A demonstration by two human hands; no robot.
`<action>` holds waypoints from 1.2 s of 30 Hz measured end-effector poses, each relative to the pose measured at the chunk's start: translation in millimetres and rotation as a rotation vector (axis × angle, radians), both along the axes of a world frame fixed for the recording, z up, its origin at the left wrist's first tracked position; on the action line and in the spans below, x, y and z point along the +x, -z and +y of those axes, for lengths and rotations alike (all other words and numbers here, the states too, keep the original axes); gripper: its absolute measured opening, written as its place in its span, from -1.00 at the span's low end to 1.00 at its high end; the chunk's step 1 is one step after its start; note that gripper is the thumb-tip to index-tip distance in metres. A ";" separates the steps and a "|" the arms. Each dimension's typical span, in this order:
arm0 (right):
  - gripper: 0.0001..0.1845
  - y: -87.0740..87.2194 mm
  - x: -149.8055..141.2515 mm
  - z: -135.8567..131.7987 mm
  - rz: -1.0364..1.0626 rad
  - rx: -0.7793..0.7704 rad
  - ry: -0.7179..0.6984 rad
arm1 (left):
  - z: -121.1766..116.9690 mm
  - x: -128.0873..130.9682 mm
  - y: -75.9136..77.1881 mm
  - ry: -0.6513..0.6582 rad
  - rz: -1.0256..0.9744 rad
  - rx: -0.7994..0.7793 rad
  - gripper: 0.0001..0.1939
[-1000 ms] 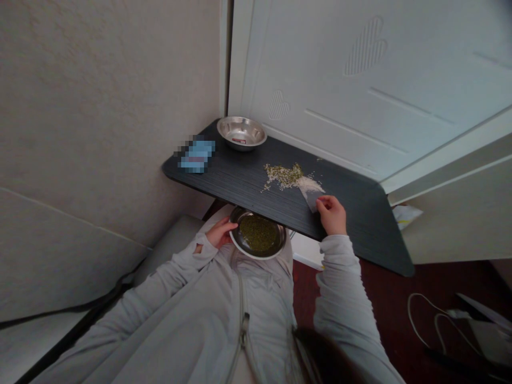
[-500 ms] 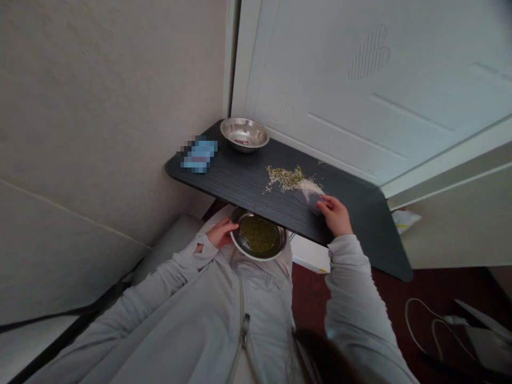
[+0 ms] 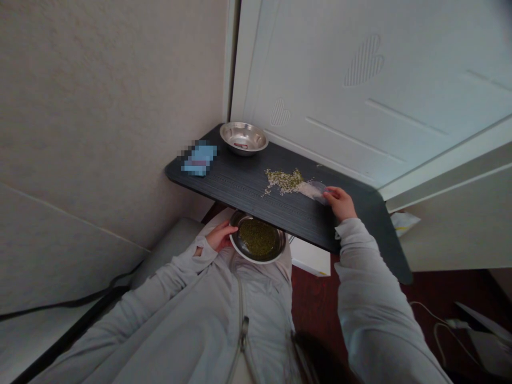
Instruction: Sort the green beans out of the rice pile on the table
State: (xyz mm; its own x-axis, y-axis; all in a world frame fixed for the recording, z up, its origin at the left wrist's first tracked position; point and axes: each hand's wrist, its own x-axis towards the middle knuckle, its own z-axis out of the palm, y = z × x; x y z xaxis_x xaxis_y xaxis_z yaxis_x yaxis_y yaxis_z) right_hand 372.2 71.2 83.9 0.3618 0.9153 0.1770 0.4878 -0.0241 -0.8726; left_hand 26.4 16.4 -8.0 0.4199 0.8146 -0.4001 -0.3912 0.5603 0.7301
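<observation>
My left hand [image 3: 222, 235] grips the rim of a metal bowl [image 3: 283, 246] on my lap, just below the table's near edge. Green grains, which look like mung beans [image 3: 258, 236], cover the bowl's bottom. Between the thumb and fingers of my right hand [image 3: 339, 202] is a thin clear plastic sheet [image 3: 319, 190], its edge against white grains [image 3: 306, 189] on the tabletop. Left of these, mixed green and white grains [image 3: 285, 181] lie in a loose, scattered patch.
The dark folding-style table [image 3: 224, 186] stands against a white door [image 3: 320, 64]. At its far left are a second metal bowl [image 3: 244, 140] and a blurred blue packet [image 3: 199, 159]. A white box [image 3: 310, 257] sits below the near edge; cables [image 3: 436, 325] lie on the floor at right.
My right hand has moved a little right and away from me, and the plastic sheet has turned and shifted to the right side of the white grains. My left hand stays on the bowl.
</observation>
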 end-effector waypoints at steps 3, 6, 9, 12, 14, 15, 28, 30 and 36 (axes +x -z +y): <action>-0.72 -6.9 -7.2 -5.9 0.110 0.062 0.061 | 0.0 -0.2 0.6 -0.005 -0.010 0.011 -0.66; -0.73 -11.3 -21.2 -13.2 0.175 0.082 0.089 | 0.2 0.0 0.5 0.013 -0.025 0.027 -0.63; -0.73 -8.9 -45.5 -18.0 0.218 0.087 0.005 | 0.8 0.7 0.3 0.016 -0.024 0.028 -0.65; -0.74 -1.5 -77.1 -19.0 0.225 0.020 -0.183 | 1.2 1.5 0.1 0.010 -0.008 0.011 -0.67; -0.75 3.1 -97.2 -18.4 0.212 0.011 -0.235 | 1.0 1.6 0.0 0.009 -0.009 0.011 -0.65; -0.75 4.8 -105.9 -18.1 0.201 0.008 -0.250 | 0.8 1.6 -0.1 0.010 -0.011 0.011 -0.65; -0.74 9.2 -131.4 -22.8 -0.162 -0.035 -0.436 | 0.5 3.0 0.4 -0.009 -0.030 0.024 -0.67; -0.74 7.9 -131.1 -24.0 -0.186 -0.038 -0.455 | 0.7 2.4 1.2 -0.014 -0.015 0.025 -0.67; -0.73 6.7 -129.4 -26.2 -0.212 -0.036 -0.496 | -0.4 1.4 0.7 0.014 -0.006 0.040 -0.65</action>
